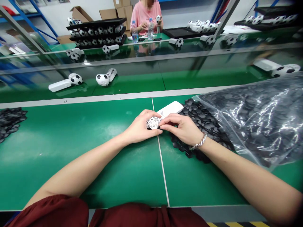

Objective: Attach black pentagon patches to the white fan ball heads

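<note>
My left hand (144,126) is wrapped round a white ball-shaped piece (153,123) with an open lattice surface. A white handle (170,109) extends from it to the upper right, over the green table (106,164). The thumb and index finger of my right hand (181,126) are pinched at the ball's right side; whatever lies between the fingertips is too small to make out. Under and beside my right hand spreads a pile of small black pieces (203,121).
A clear plastic bag (262,116) of black pieces lies at right, another black pile (11,121) at far left. Beyond the table's rail, ball-ended white units (60,85) sit on a green belt (137,83). A person (145,19) works opposite, near stacked black trays (97,33).
</note>
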Demonstrator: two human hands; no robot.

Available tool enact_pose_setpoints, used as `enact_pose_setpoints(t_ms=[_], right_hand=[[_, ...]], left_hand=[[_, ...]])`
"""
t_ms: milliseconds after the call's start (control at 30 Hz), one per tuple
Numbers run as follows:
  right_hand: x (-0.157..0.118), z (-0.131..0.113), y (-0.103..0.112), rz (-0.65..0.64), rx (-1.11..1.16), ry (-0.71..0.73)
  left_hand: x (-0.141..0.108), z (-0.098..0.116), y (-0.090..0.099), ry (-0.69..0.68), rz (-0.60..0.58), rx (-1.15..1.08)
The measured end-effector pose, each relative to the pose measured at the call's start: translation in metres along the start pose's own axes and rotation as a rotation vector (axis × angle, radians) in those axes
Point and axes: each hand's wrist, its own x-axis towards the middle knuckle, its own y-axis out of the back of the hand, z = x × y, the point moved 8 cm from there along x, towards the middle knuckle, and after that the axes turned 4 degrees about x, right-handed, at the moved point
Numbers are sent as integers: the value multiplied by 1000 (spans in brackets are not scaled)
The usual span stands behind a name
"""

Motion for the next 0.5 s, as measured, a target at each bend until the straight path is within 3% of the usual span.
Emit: enact_pose_setpoints(t_ms=[500], right_hand=[[4,5,-1,63,-45,27]], left_hand=[[-1,0,-2,71,65,-31]])
